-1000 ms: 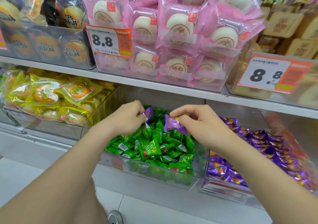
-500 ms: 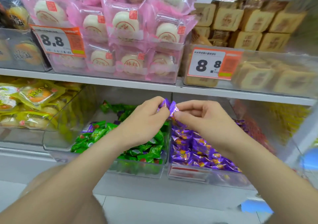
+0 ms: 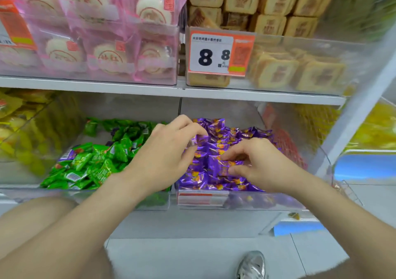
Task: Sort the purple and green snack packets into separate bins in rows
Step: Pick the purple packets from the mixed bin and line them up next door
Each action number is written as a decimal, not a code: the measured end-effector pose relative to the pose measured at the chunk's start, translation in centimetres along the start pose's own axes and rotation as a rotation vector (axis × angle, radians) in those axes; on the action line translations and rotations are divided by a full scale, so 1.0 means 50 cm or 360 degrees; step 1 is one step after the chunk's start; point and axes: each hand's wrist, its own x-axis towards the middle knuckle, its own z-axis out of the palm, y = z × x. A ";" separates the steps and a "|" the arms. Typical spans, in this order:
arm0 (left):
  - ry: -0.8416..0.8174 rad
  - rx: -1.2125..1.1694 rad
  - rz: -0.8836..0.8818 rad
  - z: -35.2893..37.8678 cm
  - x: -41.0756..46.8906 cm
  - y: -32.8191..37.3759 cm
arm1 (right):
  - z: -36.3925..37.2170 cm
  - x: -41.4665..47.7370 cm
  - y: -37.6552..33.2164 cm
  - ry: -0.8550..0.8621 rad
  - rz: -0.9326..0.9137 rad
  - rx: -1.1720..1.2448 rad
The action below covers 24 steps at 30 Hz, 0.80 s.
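Left hand [image 3: 169, 152] and right hand [image 3: 259, 165], just apart, each pinch purple packets [image 3: 214, 133] over the right bin [image 3: 246, 202], probably to row them away from the green packets [image 3: 94, 160].
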 end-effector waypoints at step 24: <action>-0.0123 -0.0118 -0.0156 0.014 -0.016 -0.023 | 0.029 0.011 -0.004 0.0178 -0.0176 -0.0229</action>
